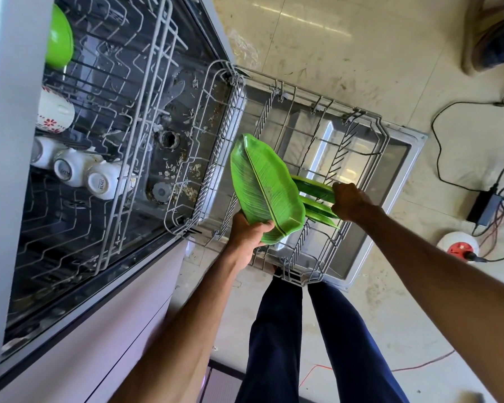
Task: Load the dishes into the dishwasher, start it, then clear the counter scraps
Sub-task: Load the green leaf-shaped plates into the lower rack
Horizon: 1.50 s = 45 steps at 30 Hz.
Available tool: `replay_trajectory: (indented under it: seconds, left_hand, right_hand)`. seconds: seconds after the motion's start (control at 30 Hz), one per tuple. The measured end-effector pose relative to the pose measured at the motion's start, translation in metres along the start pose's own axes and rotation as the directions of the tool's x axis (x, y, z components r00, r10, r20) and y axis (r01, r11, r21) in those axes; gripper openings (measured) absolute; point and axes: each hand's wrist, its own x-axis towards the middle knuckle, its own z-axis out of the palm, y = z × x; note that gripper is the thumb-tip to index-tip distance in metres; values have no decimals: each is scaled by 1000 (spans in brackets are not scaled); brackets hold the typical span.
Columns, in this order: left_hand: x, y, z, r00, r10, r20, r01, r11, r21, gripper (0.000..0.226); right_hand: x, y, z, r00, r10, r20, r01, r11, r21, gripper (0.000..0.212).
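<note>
**Leaf plates loaded into lower rack**

Loading is seen under way at mid-frame. Green leaf-shaped plates [266, 181] are gripped at their near end by the curled fingers of the left hand [250, 232] and held tilted above the pulled-out lower rack [358, 123]. Another green plate [312, 186] is gripped at its edge by the right hand [351, 200] among the tines, just beside others stood there. Cups [70, 167] are racked at left. Next, it is judged, a free slot must be found for the held plates.
</note>
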Motion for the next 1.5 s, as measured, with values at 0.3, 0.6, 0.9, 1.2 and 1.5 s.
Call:
replay_trajectory:
  seconds: [0.3,0.6,0.9,1.2,1.5]
  left_hand:
    - [7,22,29,987,53,153,-46,998,-45,26]
    - [38,51,50,983,177,56,-185,951,248,38]
    - [44,43,53,982,183,46,-182,854,488,20]
    - [34,24,57,982,180,62,-189,880,436,15]
    - [28,26,56,985,149,85,-171,903,395,16]
  right_hand:
    - [-17,-35,-40,999,-27,-16,27,468,883,39]
    - [-5,-10,-109,884,53,-465,255,778,574,48]
    - [-10,4,-112,846,-159,-508,252,961,118,49]
    - [-1,7,-75,859,-148,-490,240,962,130,47]
    - [0,8,-71,856,-173,-487,258,959,113,45]
